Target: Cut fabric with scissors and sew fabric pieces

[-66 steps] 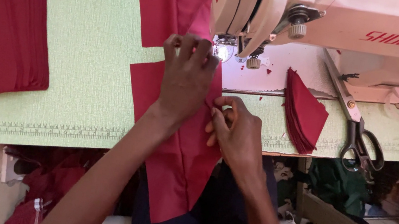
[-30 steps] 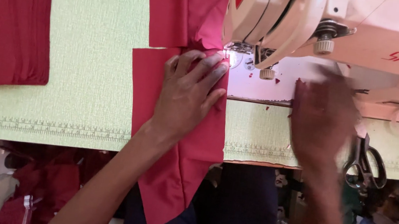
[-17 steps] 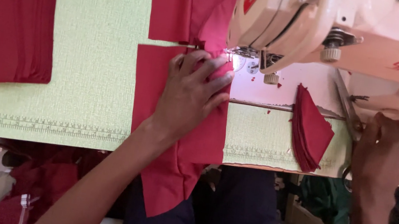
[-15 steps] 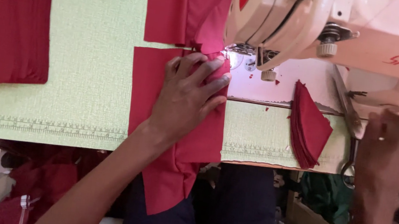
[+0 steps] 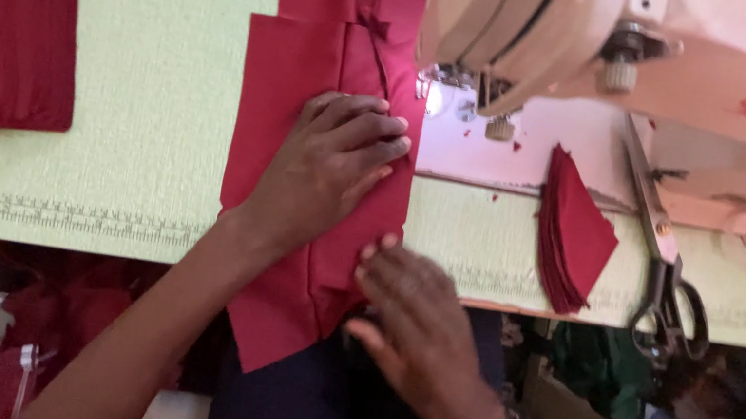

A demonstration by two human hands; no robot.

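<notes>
On the tabletop, at the needle: a long strip of dark red woven cloth (image 5: 318, 182) lies flat on the pale green tabletop (image 5: 147, 136), its upper end under the head of the cream-white sewing machine (image 5: 670, 67) at 1 o'clock, its lower end hanging over the front edge at 6 o'clock.
Left hand: the left hand (image 5: 324, 173) rests palm-down on the cloth, fingers spread and pointing toward 2 o'clock; the grip is flat and pressing, closed on nothing.
Right hand: the right hand (image 5: 411, 319) sits at 5 o'clock of the left, fingertips touching the cloth's right edge near the tabletop's front edge; loose, holding nothing.
Nearby: a folded stack of dark red cloth (image 5: 3, 16) at 9 o'clock; a small fan of dark red triangular pieces (image 5: 576, 235) and steel scissors (image 5: 669, 273) at 3 o'clock.
Step in hand: judged as squaring the seam edge before stitching.
Next move calls for: both hands keeping the edge straight and the layers flat, fingers clear of the needle.
</notes>
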